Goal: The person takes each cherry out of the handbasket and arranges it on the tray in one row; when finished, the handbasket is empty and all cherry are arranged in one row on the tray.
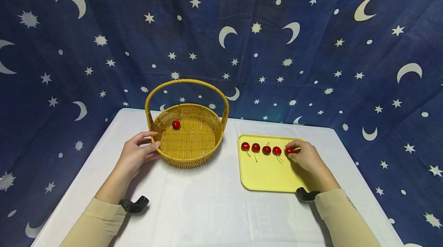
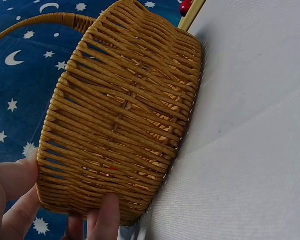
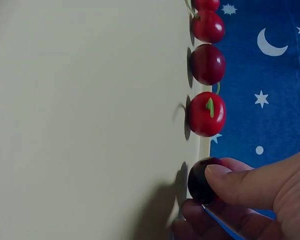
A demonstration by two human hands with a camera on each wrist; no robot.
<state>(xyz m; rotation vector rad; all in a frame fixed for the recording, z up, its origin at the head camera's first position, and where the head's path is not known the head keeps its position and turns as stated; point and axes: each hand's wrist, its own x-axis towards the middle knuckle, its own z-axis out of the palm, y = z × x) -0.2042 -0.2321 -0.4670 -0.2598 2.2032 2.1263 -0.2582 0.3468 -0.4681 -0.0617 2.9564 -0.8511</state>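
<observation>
My left hand (image 1: 136, 153) holds the left side of a round woven wicker basket (image 1: 188, 160), its fingers at the rim and against the outer wall. Inside the basket, near its left back wall, lies one red cherry (image 1: 176, 125). My right hand (image 1: 306, 156) pinches a cherry (image 3: 199, 181) between thumb and fingers at the right end of a row on the yellow tray (image 1: 273, 179). To the left of it several other cherries (image 1: 266, 150) with stems lie in line along the tray's back part. The pinched cherry looks dark in the right wrist view.
The basket's tall arched handle (image 1: 187, 81) stands upright. Basket and tray rest on a white-covered table (image 1: 204, 208), with a gap between them. A dark blue cloth (image 1: 263, 66) with moons and stars hangs behind and at both sides.
</observation>
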